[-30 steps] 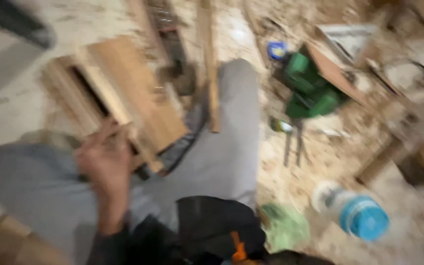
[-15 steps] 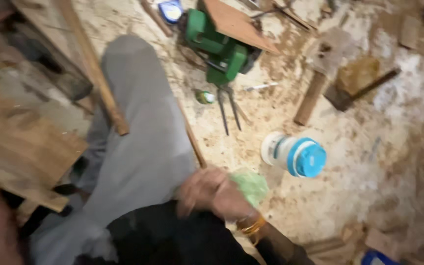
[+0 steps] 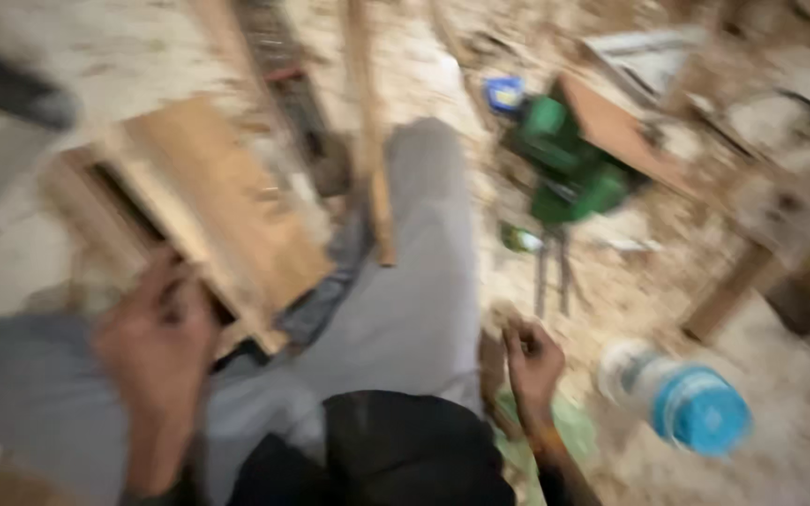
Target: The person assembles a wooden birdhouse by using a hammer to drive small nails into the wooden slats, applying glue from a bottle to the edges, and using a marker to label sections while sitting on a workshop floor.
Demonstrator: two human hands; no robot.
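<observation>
The wooden frame (image 3: 208, 211) lies on the floor beside the person's grey leg (image 3: 405, 281). The left hand (image 3: 157, 342) rests on the frame's near edge, fingers curled over it. The right hand (image 3: 532, 361), on the leg's other side, looks closed, but the blur hides what it holds.

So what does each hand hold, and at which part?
The left hand grips the wooden frame at its near edge. The right hand looks closed; too blurred to tell.
</observation>
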